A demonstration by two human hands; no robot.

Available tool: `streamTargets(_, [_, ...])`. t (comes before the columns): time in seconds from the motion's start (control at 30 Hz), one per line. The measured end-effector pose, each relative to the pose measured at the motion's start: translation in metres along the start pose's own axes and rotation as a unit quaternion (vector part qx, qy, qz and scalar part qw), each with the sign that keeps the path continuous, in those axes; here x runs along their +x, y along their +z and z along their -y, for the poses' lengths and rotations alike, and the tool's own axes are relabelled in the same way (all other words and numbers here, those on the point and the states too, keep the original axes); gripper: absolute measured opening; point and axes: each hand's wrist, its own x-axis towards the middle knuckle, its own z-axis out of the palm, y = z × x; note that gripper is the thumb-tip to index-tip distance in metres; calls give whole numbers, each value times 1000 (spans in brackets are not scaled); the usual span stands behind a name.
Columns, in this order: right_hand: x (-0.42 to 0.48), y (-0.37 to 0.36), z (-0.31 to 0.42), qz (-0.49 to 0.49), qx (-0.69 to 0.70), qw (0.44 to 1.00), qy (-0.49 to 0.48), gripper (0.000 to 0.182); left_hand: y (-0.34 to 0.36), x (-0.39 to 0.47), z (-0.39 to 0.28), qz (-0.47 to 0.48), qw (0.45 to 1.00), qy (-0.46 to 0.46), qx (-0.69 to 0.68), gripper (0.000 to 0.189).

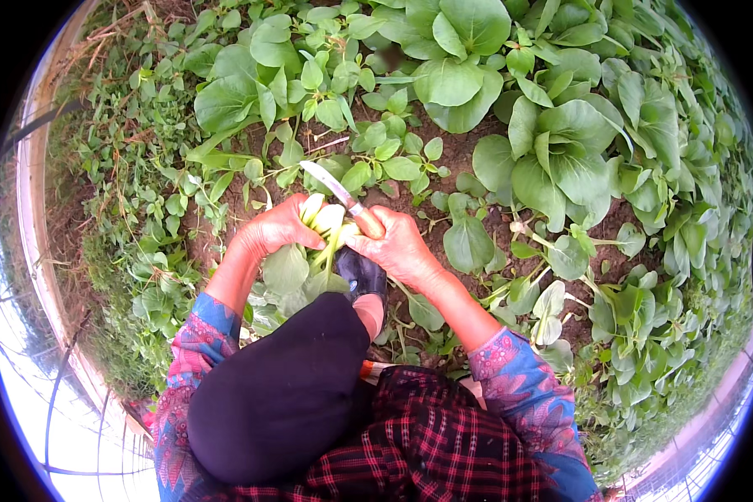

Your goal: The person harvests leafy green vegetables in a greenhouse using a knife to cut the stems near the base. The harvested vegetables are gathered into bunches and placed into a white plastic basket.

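Observation:
My left hand [282, 224] grips a head of leafy greens, probably bok choy [326, 219], by its pale stalk base. The broad leaves [287, 270] hang down toward my knee. In my right hand [400, 241] is a small knife with a wooden handle [369, 223]. Its curved metal blade [329, 179] points up and to the left, beyond the stalks. My right thumb and fingers touch a thin stalk [331, 248] at the side of the head. Part of the knife handle is hidden inside my right fist.
Growing bok choy plants [565, 157] fill the right and far side. Low weeds [163, 194] cover the left. Cut leaves [549, 307] lie on brown soil [445, 154] at my right. My dark shoe [361, 273] is just below my hands. A pale greenhouse edge [34, 226] curves along the left.

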Motion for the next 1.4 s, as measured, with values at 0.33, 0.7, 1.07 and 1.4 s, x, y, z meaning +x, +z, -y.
streamTargets(0.33, [16, -2, 24, -80, -182, 979, 53, 26, -45, 24, -11, -249, 840, 113, 468, 41])
streamTargets(0.7, [128, 54, 33, -42, -330, 942, 48, 36, -116, 44, -17, -388, 612, 49, 688, 19])
streamTargets(1.07, [198, 69, -2, -129, -294, 945, 65, 36, -119, 47, -4, -407, 647, 26, 644, 21])
streamTargets(1.4, [207, 79, -16, -103, -169, 969, 150, 35, -123, 44, 26, -432, 662, 64, 609, 23])
